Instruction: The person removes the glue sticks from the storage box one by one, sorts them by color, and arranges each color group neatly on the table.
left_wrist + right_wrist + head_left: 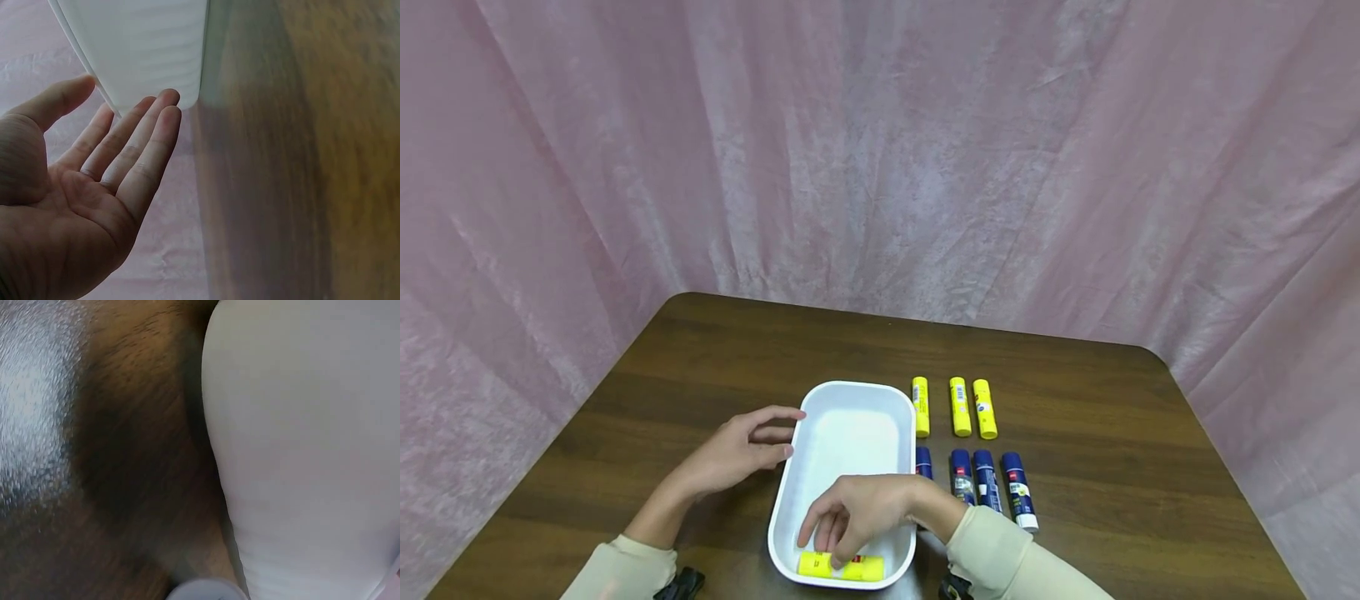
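Brown table (pixel 700 367), right hand (pixel 857 512) pinching yellow glue stick (pixel 841 567) lying crosswise in white tray (pixel 850 400), left hand (pixel 737 454) flat against tray.

Setting: staged recording booth or studio, not a lived-in room. Evidence: dark wood-grain surface (pixel 715 367) with rounded corners; pink crinkled fabric backdrop (pixel 880 150) hung behind and to both sides of the surface, hiding any walls; glue sticks (pixel 958 407) laid in neat rows on the surface.

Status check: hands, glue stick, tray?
Left hand open against tray side. Right hand fingers on yellow glue stick inside tray; grip unclear. Nothing blocking.
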`<move>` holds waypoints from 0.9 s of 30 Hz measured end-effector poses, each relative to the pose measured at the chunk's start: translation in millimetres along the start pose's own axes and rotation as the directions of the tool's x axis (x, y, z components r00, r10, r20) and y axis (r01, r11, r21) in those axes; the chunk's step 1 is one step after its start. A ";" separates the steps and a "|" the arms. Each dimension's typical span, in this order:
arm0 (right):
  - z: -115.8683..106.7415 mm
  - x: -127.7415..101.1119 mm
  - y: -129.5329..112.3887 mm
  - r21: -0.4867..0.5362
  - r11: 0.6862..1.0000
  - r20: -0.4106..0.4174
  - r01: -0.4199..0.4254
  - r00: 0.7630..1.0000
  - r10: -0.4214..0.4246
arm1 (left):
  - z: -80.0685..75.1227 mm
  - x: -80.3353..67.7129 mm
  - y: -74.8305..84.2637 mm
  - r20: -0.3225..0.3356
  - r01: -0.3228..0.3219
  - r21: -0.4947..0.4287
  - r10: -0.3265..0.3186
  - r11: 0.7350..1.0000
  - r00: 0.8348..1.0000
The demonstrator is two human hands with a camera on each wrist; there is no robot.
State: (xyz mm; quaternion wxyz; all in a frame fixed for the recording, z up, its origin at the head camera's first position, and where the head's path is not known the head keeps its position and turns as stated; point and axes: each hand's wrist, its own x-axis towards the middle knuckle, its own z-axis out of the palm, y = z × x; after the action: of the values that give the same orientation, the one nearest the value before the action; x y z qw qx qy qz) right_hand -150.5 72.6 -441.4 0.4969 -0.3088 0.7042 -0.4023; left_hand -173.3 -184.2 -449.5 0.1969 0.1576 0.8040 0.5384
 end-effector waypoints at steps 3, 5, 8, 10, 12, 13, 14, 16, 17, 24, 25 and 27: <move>0.0 0.5 0.3 -0.080 0.997 0.017 0.024 1.000 -0.022 | -0.7 0.6 0.1 0.003 0.002 0.004 -0.002 1.000 1.000; 0.6 1.1 0.7 -0.130 0.990 0.021 0.049 0.999 -0.046 | -1.0 0.8 0.4 0.003 0.002 0.005 -0.002 1.000 1.000; 1.9 1.6 1.3 -0.180 0.980 0.022 0.079 0.997 -0.077 | -1.2 0.9 0.9 0.003 0.004 0.004 -0.004 1.000 1.000; 2.5 1.6 1.5 -0.191 0.978 0.020 0.089 0.996 -0.087 | -1.1 1.0 1.0 0.005 0.005 0.002 -0.005 1.000 1.000; 2.6 1.7 1.7 -0.206 0.974 0.020 0.097 0.995 -0.095 | -1.0 1.2 1.1 0.006 0.006 0.002 -0.006 1.000 1.000; 2.6 1.8 1.7 -0.213 0.972 0.021 0.100 0.995 -0.097 | -0.9 1.2 1.0 0.006 0.006 0.001 -0.006 1.000 1.000; 2.5 1.9 1.6 -0.216 0.971 0.023 0.100 0.995 -0.097 | -0.8 1.2 0.8 0.006 0.005 0.001 -0.005 1.000 1.000; 2.2 2.0 1.6 -0.226 0.969 0.026 0.102 0.995 -0.099 | -0.5 1.2 0.5 0.007 0.003 0.000 -0.003 1.000 1.000; 2.0 2.0 1.7 -0.229 0.968 0.028 0.103 0.995 -0.099 | -0.3 1.3 0.3 0.006 0.002 -0.001 -0.002 1.000 1.000; -0.3 1.0 1.9 -0.237 0.959 0.018 0.155 0.988 -0.155 | 0.6 1.9 -0.5 0.008 -0.005 0.000 0.005 1.000 1.000; -1.1 0.6 1.6 -0.224 0.961 0.009 0.162 0.986 -0.164 | 0.7 2.0 -0.5 0.008 -0.007 0.000 0.007 1.000 1.000; -3.3 -0.7 1.5 -0.187 0.967 -0.015 0.176 0.983 -0.182 | 0.9 2.4 -0.5 0.010 -0.012 0.000 0.012 1.000 1.000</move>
State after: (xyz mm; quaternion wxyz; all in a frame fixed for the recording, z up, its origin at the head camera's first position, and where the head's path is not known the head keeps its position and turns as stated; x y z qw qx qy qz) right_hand -153.5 74.8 -441.7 0.4164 -0.4091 0.7157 -0.3834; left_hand -175.0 -182.6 -450.6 0.1976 0.1651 0.8022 0.5388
